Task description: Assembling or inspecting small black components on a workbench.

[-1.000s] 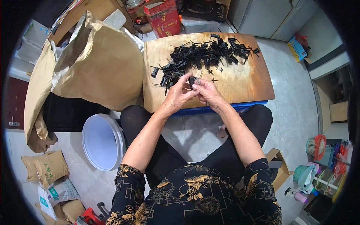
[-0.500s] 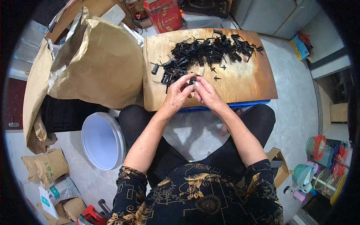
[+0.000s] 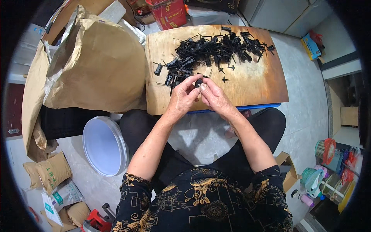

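Between my two hands, over the near edge of the wooden board [image 3: 255, 83], is a small black plastic part [image 3: 198, 82]. My left hand [image 3: 181, 96] pinches it from the left with thumb and forefinger. From the right, my right hand [image 3: 216, 96] closes on the same part, its thumb pressed against it. The fingers cover most of the part. Just beyond my hands lies a pile of black plastic parts [image 3: 205, 50] with thin stems. A few small black pointed pieces [image 3: 225, 79] lie apart to the right of the pile.
A large open brown paper sack [image 3: 100, 65] stands against the board's left side. Near my left knee is a white round bucket [image 3: 102, 145]. A red box [image 3: 168, 15] sits behind the board. At the right are a cardboard box [image 3: 286, 170] and a cluttered rack [image 3: 338, 189].
The view has shifted slightly. Both hands keep hold of the small black part in nearly the same place, with little visible finger movement.
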### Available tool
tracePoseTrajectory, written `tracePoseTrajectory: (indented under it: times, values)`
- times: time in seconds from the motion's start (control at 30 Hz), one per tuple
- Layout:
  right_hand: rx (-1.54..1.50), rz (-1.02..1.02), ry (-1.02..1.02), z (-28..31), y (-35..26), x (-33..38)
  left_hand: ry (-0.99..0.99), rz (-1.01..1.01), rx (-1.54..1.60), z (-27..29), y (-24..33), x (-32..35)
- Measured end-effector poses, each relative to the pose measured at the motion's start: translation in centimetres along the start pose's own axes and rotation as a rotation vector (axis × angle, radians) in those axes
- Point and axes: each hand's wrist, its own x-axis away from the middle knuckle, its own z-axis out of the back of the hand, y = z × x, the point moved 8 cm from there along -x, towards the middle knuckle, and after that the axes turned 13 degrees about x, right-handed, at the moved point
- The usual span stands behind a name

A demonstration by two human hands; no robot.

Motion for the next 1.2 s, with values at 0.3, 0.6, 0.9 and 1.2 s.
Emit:
tracePoseTrajectory:
  times: [0.3,0.6,0.9,1.2]
  values:
    - [0.057,0.063,0.145,-0.2,2.0,-1.0,0.095,-0.313,-0.29,-0.4,1.3,0.4]
    - [-0.352,-0.219,-0.01,-1.4,1.9,-0.6,0.096,-0.406,-0.462,-0.4,1.3,0.1]
    - [-0.368,-0.16,0.003,-0.6,1.6,0.0,0.081,-0.001,0.202,-0.3,-1.1,0.2]
    - [-0.338,-0.138,-0.028,-0.5,1.1,0.4,0.068,0.069,0.268,-0.4,-1.1,0.2]
